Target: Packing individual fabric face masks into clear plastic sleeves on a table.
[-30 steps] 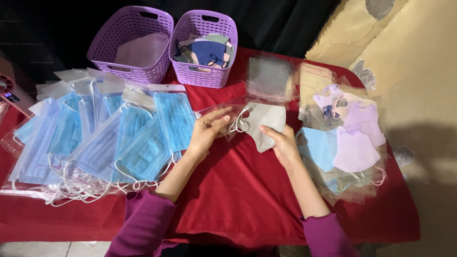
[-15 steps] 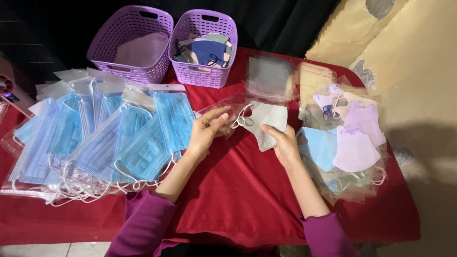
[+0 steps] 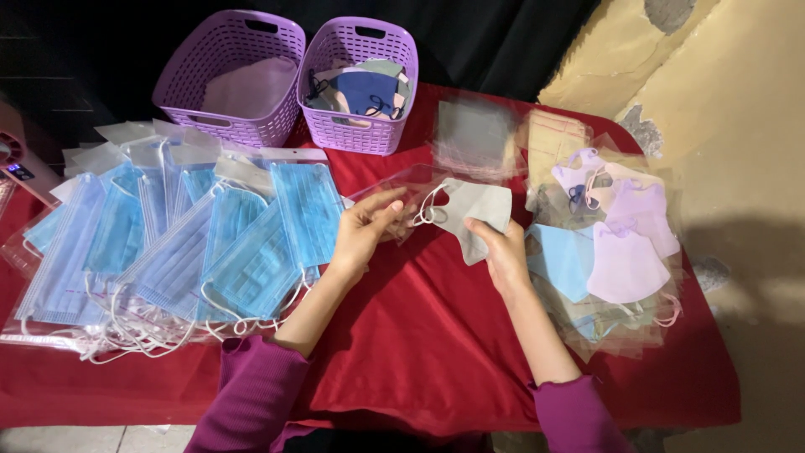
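A grey folded face mask (image 3: 476,211) with white ear loops is held above the red tablecloth (image 3: 428,335). My right hand (image 3: 505,252) grips its lower right side. My left hand (image 3: 369,225) pinches a clear plastic sleeve (image 3: 394,186) next to the mask's ear loops. The mask lies partly at the sleeve's mouth; how far inside it sits is unclear.
Blue pleated masks in clear bags (image 3: 168,243) fan out on the left. Pastel shaped masks in bags (image 3: 612,252) pile on the right. Two purple baskets (image 3: 231,75) (image 3: 360,84) stand at the back, with empty clear sleeves (image 3: 474,134) beside them. A wall runs along the right.
The grey mask and both hands have shifted only slightly; the left fingers have closed more on the clear sleeve.
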